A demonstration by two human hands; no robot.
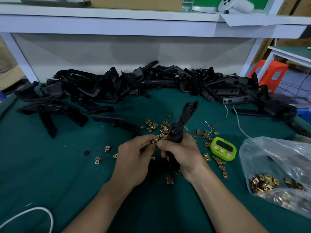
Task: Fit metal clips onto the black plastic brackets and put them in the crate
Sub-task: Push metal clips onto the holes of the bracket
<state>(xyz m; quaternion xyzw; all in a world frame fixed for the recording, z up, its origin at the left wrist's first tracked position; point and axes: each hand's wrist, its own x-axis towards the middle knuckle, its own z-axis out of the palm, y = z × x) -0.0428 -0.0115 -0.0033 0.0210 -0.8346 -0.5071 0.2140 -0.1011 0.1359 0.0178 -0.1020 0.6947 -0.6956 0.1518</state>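
— What do you have in the hands?

— My right hand (183,153) is wrapped around a black bracket (180,125), which stands tilted, its far end up and to the right. My left hand (134,158) pinches a metal clip (154,141) against the bracket's lower part, right at my right thumb.

— Where is the open room?

— Mostly near-left: the green table (50,174) is bare there, apart from a white cable (42,214) curling at the near-left edge. Loose clips (156,126) lie scattered just beyond and to the right of my hands.

— And the edges?

— The pile of brackets (134,84) runs along the whole far edge, under the white shelf (117,22). On the right a green timer (223,148) sits just beside my right hand, and a clear bag of clips (277,169) crowds the near-right edge. I see no crate in this view.
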